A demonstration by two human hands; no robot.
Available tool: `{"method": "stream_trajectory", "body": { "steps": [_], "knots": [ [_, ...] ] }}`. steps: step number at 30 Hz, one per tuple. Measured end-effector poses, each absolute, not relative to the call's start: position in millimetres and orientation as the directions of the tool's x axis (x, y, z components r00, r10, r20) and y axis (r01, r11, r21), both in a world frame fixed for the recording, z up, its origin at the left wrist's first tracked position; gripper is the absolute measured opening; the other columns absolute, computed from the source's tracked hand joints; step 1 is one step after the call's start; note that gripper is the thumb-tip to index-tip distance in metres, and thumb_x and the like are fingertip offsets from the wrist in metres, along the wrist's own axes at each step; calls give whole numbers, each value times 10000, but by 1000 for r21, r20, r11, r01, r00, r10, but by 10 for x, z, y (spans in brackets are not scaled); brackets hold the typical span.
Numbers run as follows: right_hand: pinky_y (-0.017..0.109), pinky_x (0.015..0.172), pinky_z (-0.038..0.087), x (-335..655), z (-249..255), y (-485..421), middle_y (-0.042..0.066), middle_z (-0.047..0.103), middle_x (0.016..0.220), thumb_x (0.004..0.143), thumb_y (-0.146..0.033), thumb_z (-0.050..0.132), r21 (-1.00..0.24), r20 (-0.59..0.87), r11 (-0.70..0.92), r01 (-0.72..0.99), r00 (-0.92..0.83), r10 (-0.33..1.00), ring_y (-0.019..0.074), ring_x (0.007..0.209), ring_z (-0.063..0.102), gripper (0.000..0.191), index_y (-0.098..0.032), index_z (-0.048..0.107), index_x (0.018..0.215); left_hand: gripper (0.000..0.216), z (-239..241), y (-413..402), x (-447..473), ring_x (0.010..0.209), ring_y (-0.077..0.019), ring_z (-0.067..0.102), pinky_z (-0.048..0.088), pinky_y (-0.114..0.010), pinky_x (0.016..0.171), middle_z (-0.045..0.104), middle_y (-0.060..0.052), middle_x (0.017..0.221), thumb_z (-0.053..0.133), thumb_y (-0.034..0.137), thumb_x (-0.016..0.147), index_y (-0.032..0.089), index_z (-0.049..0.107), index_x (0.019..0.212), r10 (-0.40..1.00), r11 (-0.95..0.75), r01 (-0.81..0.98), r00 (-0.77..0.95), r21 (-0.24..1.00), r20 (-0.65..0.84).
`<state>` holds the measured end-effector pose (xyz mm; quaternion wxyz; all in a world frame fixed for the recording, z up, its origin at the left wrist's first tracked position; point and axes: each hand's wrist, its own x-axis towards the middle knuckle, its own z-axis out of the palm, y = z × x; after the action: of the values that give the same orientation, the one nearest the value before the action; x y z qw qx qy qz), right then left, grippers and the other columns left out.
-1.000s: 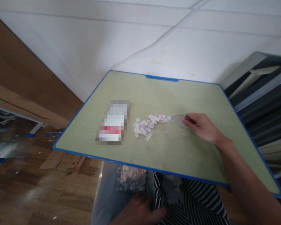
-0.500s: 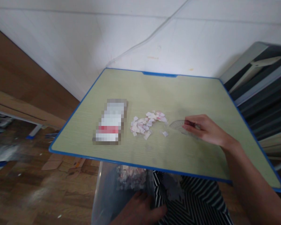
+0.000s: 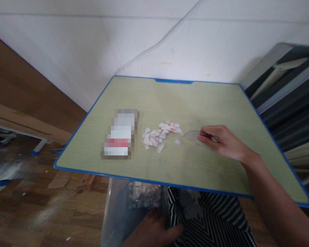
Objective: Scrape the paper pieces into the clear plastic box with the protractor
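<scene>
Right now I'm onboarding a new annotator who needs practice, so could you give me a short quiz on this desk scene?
1. True or false: the right hand touches the clear protractor lying on the desk.
2. Where does the pile of paper scraps on the desk lie? A) to the right of the protractor; B) between the protractor and the blurred packet; C) against the desk's far edge.
3. Fill in: the left hand is below the desk's near edge, at a clear plastic ____.

Key: 1 true; 2 B; 3 bin.
</scene>
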<state>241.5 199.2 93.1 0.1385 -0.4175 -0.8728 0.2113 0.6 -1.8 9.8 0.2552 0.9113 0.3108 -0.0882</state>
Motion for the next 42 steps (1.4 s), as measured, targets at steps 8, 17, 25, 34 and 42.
{"method": "stream_trajectory", "body": {
  "steps": [8, 17, 25, 34, 42],
  "knots": [
    [276, 511, 255, 2386, 916, 1984, -11, 417, 535, 885, -311, 415, -411, 118, 534, 739, -538, 835, 119, 482, 388, 323, -215, 378, 579, 389, 147, 0, 7, 830, -246, 624, 503, -323, 705, 632, -59, 951, 654, 224, 907, 254, 451, 1238, 513, -676, 611, 791, 412, -333],
    [272, 499, 232, 2368, 932, 1958, -27, 376, 516, 884, -284, 412, -442, 43, 633, 636, -690, 722, 108, 466, 362, 317, -219, 353, 579, 390, 156, 14, 11, 884, -266, 626, 512, -369, 751, 637, -82, 1004, 646, 200, 908, 238, 464, 1250, 503, -648, 613, 790, 452, -351],
    [278, 505, 229, 2445, 942, 1971, -25, 375, 513, 883, -293, 405, -430, 33, 628, 648, -684, 728, 111, 469, 361, 324, -221, 345, 574, 436, 198, 15, 11, 903, -275, 626, 513, -373, 767, 634, -91, 1022, 660, 219, 901, 250, 455, 1285, 524, -625, 628, 777, 463, -348],
    [279, 525, 236, 2404, 918, 1961, -19, 386, 541, 887, -304, 407, -362, 16, 588, 723, -626, 779, 118, 495, 380, 305, -215, 349, 601, 463, 227, 29, 4, 948, -281, 620, 508, -376, 793, 628, -101, 1054, 665, 202, 897, 250, 446, 1302, 492, -604, 628, 778, 492, -390],
    [287, 516, 217, 2449, 953, 1962, -19, 373, 520, 873, -309, 396, -372, -10, 572, 731, -619, 785, 120, 483, 357, 319, -220, 332, 573, 425, 267, 36, 7, 1005, -275, 600, 490, -374, 832, 620, -91, 1106, 663, 194, 901, 254, 477, 1277, 498, -569, 649, 761, 505, -415]
  ]
}}
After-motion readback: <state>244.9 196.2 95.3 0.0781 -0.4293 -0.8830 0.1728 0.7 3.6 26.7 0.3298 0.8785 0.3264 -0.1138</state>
